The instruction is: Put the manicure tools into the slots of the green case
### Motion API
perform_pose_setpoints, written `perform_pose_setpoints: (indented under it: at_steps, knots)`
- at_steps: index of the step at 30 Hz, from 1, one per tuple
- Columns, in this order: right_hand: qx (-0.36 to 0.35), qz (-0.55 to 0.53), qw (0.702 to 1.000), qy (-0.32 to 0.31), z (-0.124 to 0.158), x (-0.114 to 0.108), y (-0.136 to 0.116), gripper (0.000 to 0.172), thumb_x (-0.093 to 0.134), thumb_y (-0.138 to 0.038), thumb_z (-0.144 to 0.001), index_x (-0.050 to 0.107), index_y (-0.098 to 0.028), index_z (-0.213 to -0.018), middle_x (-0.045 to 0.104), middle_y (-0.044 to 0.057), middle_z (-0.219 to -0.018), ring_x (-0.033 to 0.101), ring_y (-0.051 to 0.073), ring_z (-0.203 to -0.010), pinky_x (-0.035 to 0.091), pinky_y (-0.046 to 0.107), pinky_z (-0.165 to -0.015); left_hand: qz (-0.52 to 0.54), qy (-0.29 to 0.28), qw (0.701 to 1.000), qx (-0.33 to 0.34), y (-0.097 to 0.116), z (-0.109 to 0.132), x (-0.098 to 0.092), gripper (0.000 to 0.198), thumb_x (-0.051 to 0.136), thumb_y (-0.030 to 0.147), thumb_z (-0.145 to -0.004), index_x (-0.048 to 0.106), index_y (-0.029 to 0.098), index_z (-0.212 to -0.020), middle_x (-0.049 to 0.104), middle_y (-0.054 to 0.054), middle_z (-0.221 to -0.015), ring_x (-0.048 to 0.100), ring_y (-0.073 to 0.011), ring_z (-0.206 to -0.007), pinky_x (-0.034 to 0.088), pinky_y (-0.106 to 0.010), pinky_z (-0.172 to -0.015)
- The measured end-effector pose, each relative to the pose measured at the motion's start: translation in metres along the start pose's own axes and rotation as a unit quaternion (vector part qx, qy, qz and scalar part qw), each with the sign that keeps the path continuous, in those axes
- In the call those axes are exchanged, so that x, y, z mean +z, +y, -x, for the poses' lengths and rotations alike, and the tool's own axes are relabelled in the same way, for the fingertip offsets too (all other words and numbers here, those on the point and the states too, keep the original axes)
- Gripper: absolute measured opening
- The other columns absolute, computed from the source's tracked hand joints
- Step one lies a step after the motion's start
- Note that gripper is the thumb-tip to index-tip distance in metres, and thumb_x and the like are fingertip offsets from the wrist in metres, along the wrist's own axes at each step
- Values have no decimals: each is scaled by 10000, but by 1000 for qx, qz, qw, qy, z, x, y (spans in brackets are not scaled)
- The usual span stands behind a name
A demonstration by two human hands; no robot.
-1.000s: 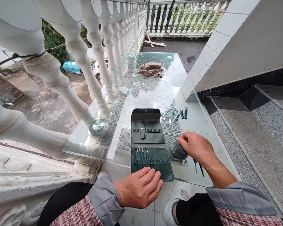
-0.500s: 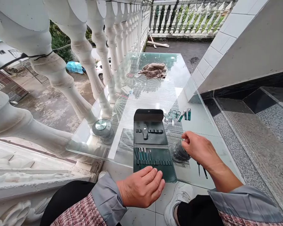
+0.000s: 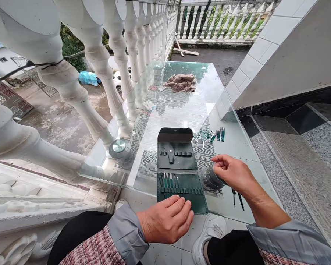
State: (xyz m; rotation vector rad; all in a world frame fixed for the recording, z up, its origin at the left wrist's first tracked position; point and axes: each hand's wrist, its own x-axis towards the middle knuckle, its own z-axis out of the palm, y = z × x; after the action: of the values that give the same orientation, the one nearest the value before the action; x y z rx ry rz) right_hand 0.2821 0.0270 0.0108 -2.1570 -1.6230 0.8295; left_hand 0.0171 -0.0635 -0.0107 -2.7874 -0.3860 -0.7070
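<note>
Resting left hand (image 3: 169, 221) flat on green case (image 3: 180, 162); right hand (image 3: 237, 175) half-curled, grip unclear.

The left hand (image 3: 167, 221) is low, back upward, its fingers (image 3: 179, 212) close together and gently bent, slanting forward and rightward from the wrist (image 3: 143, 225). The right hand (image 3: 234, 173) is raised farther forward, thumb (image 3: 219, 171) and index finger (image 3: 222, 159) pointing leftward with tips slightly parted, its bare forearm (image 3: 267, 209) angling back rightward.
</note>
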Motion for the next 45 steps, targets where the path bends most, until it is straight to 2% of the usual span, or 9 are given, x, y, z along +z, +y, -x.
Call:
perform_pose_setpoints:
  at_steps: [4, 8, 15, 21, 25, 28, 33, 39, 45]
  knots:
    - [-24, 26, 999, 15, 5, -3, -4, 233, 515, -338, -712, 669, -215, -838, 694, 27, -735, 627, 199, -691, 439, 308, -647, 7, 13, 1000, -9, -1, -2, 0, 264, 509, 187, -948, 690, 59, -1093, 704, -176, -1134, 678, -257, -1031, 568, -407, -914]
    - [-87, 50, 994, -34, 23, 6, -12, 240, 553, -442, -737, 626, -222, -799, 674, 22, -725, 609, 191, -657, 436, 305, -623, 16, 34, 999, -9, -2, -5, -1, 267, 486, 164, -946, 706, 57, -1052, 721, -165, -1088, 688, -257, -994, 577, -400, -883]
    - [-173, 170, 970, 1, 33, 22, -9, 151, 477, -149, -758, 585, -205, -846, 661, 19, -817, 615, 169, -701, 389, 278, -624, 13, 26, 999, -19, -2, -5, -1, 266, 480, 154, -948, 704, 63, -1058, 719, -163, -1104, 681, -249, -1019, 573, -393, -897]
    - [-141, 198, 970, 10, 26, 16, -7, 197, 472, -95, -767, 605, -211, -855, 670, 8, -780, 605, 177, -706, 360, 281, -622, 17, 25, 999, -18, -2, -5, -1, 263, 489, 156, -946, 702, 53, -1061, 716, -167, -1106, 682, -256, -1014, 572, -397, -893]
    - [-72, 124, 989, -20, 22, 13, -8, 221, 530, -107, -679, 623, -218, -846, 661, -9, -730, 587, 176, -686, 370, 288, -628, 17, 23, 999, -15, -2, -5, -1, 264, 493, 155, -943, 698, 48, -1071, 710, -174, -1114, 682, -260, -1018, 570, -402, -894]
    - [-13, -37, 998, -46, 17, 10, -6, 258, 565, -159, -613, 632, -206, -857, 629, -14, -701, 560, 161, -655, 403, 293, -634, 13, 17, 1000, -13, -2, -4, -1, 264, 500, 166, -943, 694, 51, -1081, 706, -179, -1123, 680, -261, -1024, 566, -405, -901]
    - [43, -336, 931, -138, 16, 10, -8, 382, 648, -265, -573, 638, -175, -944, 538, -47, -641, 479, 107, -552, 419, 259, -538, 9, 17, 1000, -6, -2, -3, -1, 262, 506, 174, -945, 694, 58, -1086, 707, -178, -1123, 679, -256, -1023, 565, -403, -900]
    - [96, -425, 883, -177, 18, 13, -18, 352, 730, -238, -545, 629, -171, -876, 544, -50, -629, 474, 76, -502, 409, 227, -491, 13, 26, 1000, -4, -3, -4, -2, 254, 509, 162, -939, 701, 52, -1065, 714, -175, -1098, 685, -255, -999, 570, -396, -876]
    - [92, -429, 884, -159, 18, 18, -23, 281, 738, -222, -550, 611, -182, -798, 545, -46, -622, 501, 83, -525, 425, 214, -485, 19, 34, 999, -8, -2, -4, -2, 249, 508, 156, -934, 699, 45, -1050, 716, -178, -1080, 688, -257, -985, 569, -395, -868]
